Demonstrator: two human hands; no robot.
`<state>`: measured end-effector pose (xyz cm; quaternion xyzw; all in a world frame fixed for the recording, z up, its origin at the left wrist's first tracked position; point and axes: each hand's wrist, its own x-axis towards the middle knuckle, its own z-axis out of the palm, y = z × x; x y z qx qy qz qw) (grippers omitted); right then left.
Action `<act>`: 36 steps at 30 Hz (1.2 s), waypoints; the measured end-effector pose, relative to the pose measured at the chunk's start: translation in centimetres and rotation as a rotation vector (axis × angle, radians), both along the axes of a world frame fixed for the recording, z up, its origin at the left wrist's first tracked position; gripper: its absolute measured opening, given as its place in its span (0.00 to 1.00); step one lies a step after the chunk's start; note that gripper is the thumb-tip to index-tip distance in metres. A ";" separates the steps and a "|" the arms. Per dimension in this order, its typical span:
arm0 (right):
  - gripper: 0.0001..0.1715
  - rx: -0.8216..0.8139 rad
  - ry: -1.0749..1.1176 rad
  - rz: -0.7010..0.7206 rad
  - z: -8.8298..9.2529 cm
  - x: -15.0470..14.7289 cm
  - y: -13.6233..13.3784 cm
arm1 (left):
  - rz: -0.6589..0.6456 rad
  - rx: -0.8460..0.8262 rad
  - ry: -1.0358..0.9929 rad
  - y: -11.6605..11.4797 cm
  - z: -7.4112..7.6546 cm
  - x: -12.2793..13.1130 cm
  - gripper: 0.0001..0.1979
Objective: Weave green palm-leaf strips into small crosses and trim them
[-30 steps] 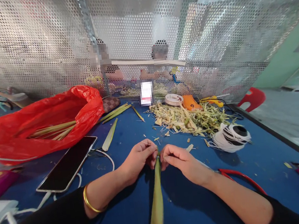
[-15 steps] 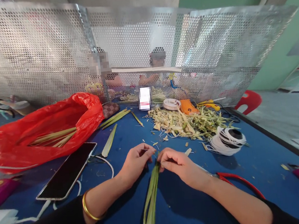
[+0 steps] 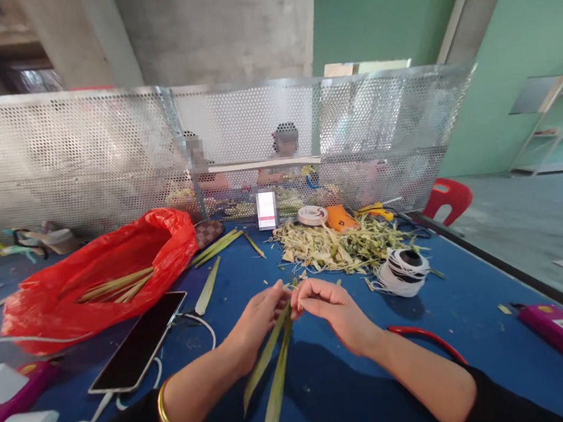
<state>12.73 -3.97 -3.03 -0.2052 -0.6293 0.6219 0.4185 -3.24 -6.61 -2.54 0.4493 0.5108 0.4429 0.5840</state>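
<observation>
Long green leaf strips [image 3: 281, 389] hang from between my hands toward the table's near side, their lower ends spread into two parts. My left hand [image 3: 262, 317] closes around the upper end from the left, thumb pointing up. Against it, my right hand [image 3: 330, 308] pinches the same end, fingers curled and touching the left fingertips. The exact grip and any thread there are hidden by the fingers. Red-handled pliers or cutters [image 3: 428, 336] lie partly under my right forearm. A white thread spool [image 3: 403, 273] stands to the right of my hands.
On the left, a red plastic bag [image 3: 96, 267] holds more leaf strips, beside a dark-screened phone [image 3: 142, 346] with cables. Leaf scraps [image 3: 335, 245] pile up behind my hands. A perforated metal screen [image 3: 254, 140] closes off the back, with two people beyond it.
The view has tilted up. The leaf strips are lifted and now fan apart, their lower ends in sight. My left hand has turned more upright, and both hands are now pressed together.
</observation>
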 end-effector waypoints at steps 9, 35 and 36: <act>0.07 0.086 0.121 -0.030 0.8 0.8 0.2 | -0.015 -0.073 -0.178 -1.4 0.6 1.3 0.17; 0.24 0.552 -1.406 -0.470 -1.5 13.4 -5.5 | 0.236 0.218 0.104 0.6 3.8 1.0 0.14; 0.27 0.557 -1.418 -0.469 -1.9 13.6 -5.6 | 0.229 0.216 0.090 0.8 3.9 1.1 0.13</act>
